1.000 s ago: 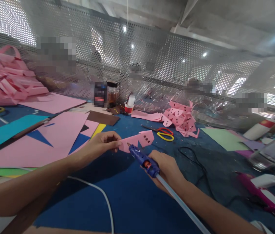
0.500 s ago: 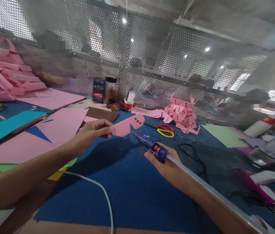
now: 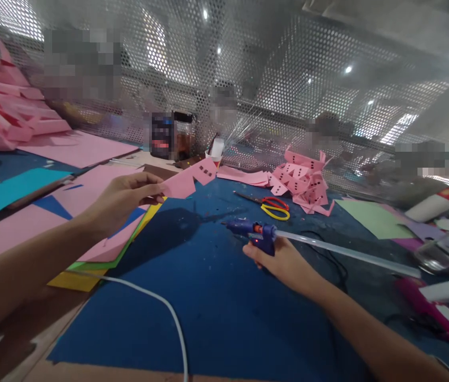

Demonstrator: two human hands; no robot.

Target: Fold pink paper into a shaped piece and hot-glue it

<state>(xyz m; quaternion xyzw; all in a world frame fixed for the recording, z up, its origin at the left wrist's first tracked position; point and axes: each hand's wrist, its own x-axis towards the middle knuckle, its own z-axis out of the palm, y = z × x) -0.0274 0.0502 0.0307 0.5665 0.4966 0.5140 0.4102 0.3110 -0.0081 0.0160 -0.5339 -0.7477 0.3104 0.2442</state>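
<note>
A notched strip of pink paper (image 3: 182,183) with several dark square spots near its far end is pinched by my left hand (image 3: 134,193), raised over the table. Wrapped round the handle of a blue hot glue gun (image 3: 250,229) is my right hand (image 3: 283,262). A long translucent glue stick (image 3: 347,253) sticks out of the gun's back, and the nozzle points left, apart from the paper. Beyond the gun lie scissors (image 3: 275,208) with red and yellow handles. A heap of spotted pink paper pieces (image 3: 299,180) stands behind them.
Pink sheets (image 3: 5,233) and a teal sheet (image 3: 13,187) lie at left, before a tall pile of pink strips (image 3: 5,101). A white cable (image 3: 164,305) crosses the blue table surface (image 3: 208,329). At right are a magenta tool (image 3: 433,307) and a green sheet (image 3: 371,218). Perforated metal screens the back.
My left hand has moved left and up with the pink paper. The glue gun has swung more level, its nozzle now farther from the paper, and its glue stick points more to the right.
</note>
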